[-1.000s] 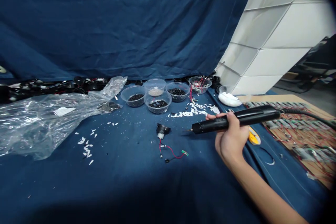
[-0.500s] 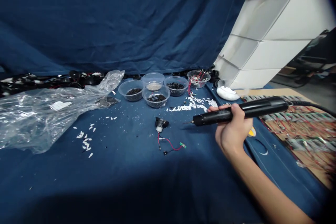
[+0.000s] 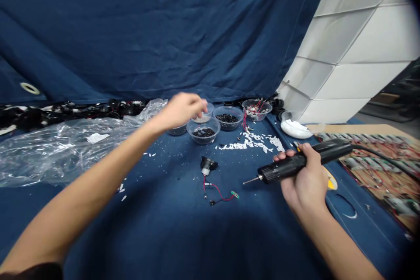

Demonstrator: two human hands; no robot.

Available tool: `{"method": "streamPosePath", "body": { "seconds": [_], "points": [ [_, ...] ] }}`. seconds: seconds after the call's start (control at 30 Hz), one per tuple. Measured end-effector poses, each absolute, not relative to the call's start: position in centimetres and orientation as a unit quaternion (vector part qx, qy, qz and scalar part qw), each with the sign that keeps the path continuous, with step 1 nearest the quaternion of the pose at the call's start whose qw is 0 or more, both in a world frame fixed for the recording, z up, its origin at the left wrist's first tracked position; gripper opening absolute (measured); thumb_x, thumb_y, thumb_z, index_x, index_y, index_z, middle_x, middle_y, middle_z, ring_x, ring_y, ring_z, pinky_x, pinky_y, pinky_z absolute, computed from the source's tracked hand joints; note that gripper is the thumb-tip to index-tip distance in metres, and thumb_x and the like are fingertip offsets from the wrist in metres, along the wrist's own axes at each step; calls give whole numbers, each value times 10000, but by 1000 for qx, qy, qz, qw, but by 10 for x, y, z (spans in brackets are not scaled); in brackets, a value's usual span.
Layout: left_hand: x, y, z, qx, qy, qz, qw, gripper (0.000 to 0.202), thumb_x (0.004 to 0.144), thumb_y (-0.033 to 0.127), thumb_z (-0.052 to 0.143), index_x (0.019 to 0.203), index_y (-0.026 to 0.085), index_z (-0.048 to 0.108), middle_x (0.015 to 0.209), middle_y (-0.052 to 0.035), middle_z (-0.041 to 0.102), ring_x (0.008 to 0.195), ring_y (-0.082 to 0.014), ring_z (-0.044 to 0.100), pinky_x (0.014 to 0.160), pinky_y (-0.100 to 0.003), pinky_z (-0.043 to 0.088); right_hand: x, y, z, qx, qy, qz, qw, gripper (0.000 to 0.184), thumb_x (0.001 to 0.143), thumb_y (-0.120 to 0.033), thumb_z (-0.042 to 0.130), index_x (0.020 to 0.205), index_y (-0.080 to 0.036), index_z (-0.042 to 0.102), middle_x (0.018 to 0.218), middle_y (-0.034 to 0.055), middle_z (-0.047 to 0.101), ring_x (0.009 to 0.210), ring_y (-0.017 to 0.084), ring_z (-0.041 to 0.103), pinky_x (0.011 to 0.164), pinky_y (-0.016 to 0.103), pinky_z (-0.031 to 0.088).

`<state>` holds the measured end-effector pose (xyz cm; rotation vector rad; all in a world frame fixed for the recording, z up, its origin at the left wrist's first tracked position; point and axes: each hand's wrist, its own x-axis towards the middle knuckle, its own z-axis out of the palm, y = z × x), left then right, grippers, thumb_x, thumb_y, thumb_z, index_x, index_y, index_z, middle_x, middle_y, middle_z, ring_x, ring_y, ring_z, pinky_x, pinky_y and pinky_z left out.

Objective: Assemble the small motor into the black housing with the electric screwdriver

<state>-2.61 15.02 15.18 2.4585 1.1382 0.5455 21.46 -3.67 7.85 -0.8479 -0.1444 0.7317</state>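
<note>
A person's right hand (image 3: 305,183) clamps its fingers (image 3: 281,155) around a corded black electric screwdriver (image 3: 282,169), its metal bit aimed at 8 o'clock, above the right side of a blue cloth-covered worktop (image 3: 164,236). At 9 o'clock from the bit sits a round black component (image 3: 208,164) trailing red wires (image 3: 218,194). Farther out at 11 o'clock, the left hand (image 3: 180,111) reaches across, fingers (image 3: 199,106) bunched together at a clear plastic bowl (image 3: 207,116); contact cannot be told. Beside it stand bowls of black pieces (image 3: 203,135), with white plastic bits (image 3: 246,144) scattered nearby and a crumpled plastic bag (image 3: 59,151) at 9 o'clock.
</note>
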Motion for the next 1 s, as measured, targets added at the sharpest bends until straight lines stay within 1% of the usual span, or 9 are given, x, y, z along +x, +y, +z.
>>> {"method": "streamPosePath", "body": {
  "seconds": [0.1,0.13,0.2,0.37,0.5,0.6,0.8,0.87,1.0],
  "points": [
    [-1,172,117,905,398,21,151,197,872,278,573,939,151,708,908,-55,716,791,-159,628,716,-255,442,213,-37,79,-417,-61,334,843,126,771,-267,620,767,-210,508,631,-17,514,538,136,557,528,294,574],
    [9,179,105,906,397,-13,150,149,802,244,646,889,150,722,875,-55,722,765,-164,627,698,-252,432,213,-37,80,-424,-59,328,842,133,772,-271,624,769,-203,509,635,-17,523,543,139,565,537,297,577],
    [25,190,87,905,399,-65,137,165,698,217,728,846,146,728,830,-59,720,745,-180,622,679,-257,424,211,-38,82,-434,-57,316,841,144,775,-271,626,768,-186,510,637,-18,537,551,142,581,558,302,582],
    [39,201,77,904,401,-112,98,139,716,245,710,793,129,713,790,-79,700,708,-159,593,678,-263,428,213,-39,87,-439,-59,301,845,130,796,-264,600,788,-174,507,625,-21,551,548,153,603,567,312,584],
    [34,205,80,908,400,-90,92,205,705,338,736,713,135,719,757,-97,697,707,-189,600,664,-271,415,215,-39,86,-435,-72,299,846,155,799,-282,611,806,-166,510,619,-20,552,553,151,609,578,308,588],
    [28,208,79,906,408,-50,97,270,717,398,729,712,128,723,743,-108,692,709,-205,609,677,-282,421,216,-38,83,-436,-85,288,848,189,798,-310,620,815,-171,495,620,-28,544,545,152,608,560,308,586],
    [21,197,80,906,398,78,122,104,794,228,645,766,155,712,825,-79,721,774,-203,642,714,-276,429,220,-34,76,-428,-49,331,840,198,803,-299,618,876,-175,483,645,-34,542,590,147,620,644,344,604],
    [19,186,85,900,394,139,126,114,845,232,599,824,154,678,879,-70,719,808,-190,642,743,-274,432,221,-32,74,-423,-21,351,835,166,816,-269,602,876,-171,483,649,-31,541,609,142,621,655,337,605],
    [15,152,96,871,392,257,145,181,915,329,545,952,156,583,968,-57,697,858,-153,627,768,-260,447,220,-31,73,-413,11,383,826,139,832,-247,596,859,-165,487,662,-22,543,625,136,620,644,315,604]
  ]
}}
